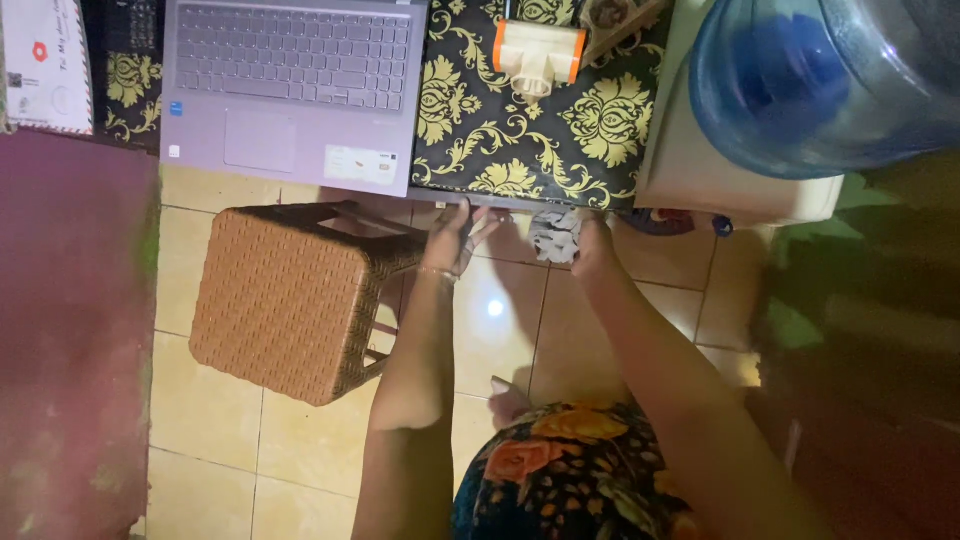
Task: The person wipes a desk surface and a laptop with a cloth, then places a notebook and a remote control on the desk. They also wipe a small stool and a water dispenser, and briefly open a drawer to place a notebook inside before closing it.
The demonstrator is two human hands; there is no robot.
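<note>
Head view, looking down. Left hand (455, 240), fingers spread loose, touches the counter (520, 150) edge; right hand (592, 248) grasps a crumpled grey cloth (555, 236) just below that edge. A white envelope (45, 62) lies far left; laptop (295, 90) bears small stickers. Woven stool (285, 300) stands beside; blue water jug (820, 80) at right.

laptop (295, 90): screen and top key rows cut by top edge
water jug (820, 80): top and right side out of frame
envelope (45, 65): clipped at left and top edges
right hand (592, 245): fingers hidden behind crumpled cloth (556, 236); grip unclear
left hand (455, 240): fingertips meet tabletop (520, 150) edge, contact too dark to tell
orange-white object (538, 52): too small to identify
right side: dark, unreadable
</note>
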